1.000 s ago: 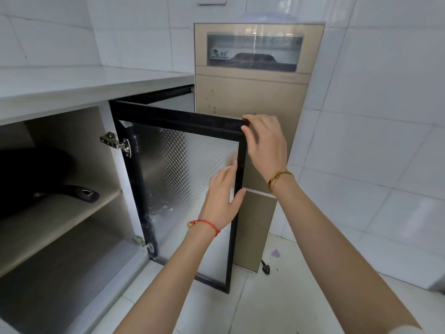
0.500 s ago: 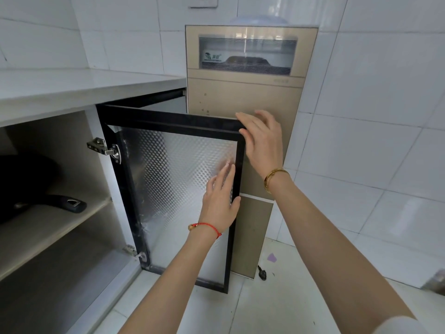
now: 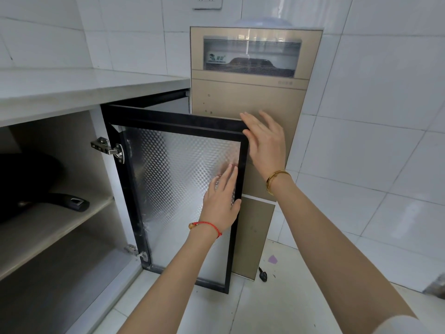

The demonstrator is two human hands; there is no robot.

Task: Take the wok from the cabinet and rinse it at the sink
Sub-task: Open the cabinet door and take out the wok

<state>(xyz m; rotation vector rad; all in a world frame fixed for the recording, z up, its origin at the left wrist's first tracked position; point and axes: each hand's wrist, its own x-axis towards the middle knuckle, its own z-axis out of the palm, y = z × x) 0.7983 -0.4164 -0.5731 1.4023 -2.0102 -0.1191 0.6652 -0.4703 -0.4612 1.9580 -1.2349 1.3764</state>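
A black wok [image 3: 26, 179] lies on the upper shelf [image 3: 55, 222] inside the open cabinet at the left, its black handle [image 3: 69, 202] pointing right; most of its bowl is in shadow. The black-framed cabinet door [image 3: 173, 189] with patterned glass stands swung wide open. My left hand [image 3: 222, 201] rests flat on the glass near the door's free edge, fingers straight. My right hand [image 3: 265, 141] hovers with straight fingers at the door's top right corner, just off the frame. Both hands are far right of the wok.
A gold water dispenser [image 3: 250, 97] stands right behind the open door. A white countertop [image 3: 79, 88] runs above the cabinet. The lower shelf space [image 3: 60, 280] holds nothing visible. White tiled walls and floor surround; a small black object [image 3: 263, 276] lies on the floor.
My right hand has let go of the door's top corner and its fingers have straightened. The left hand stays flat on the glass. The door has swung slightly further open.
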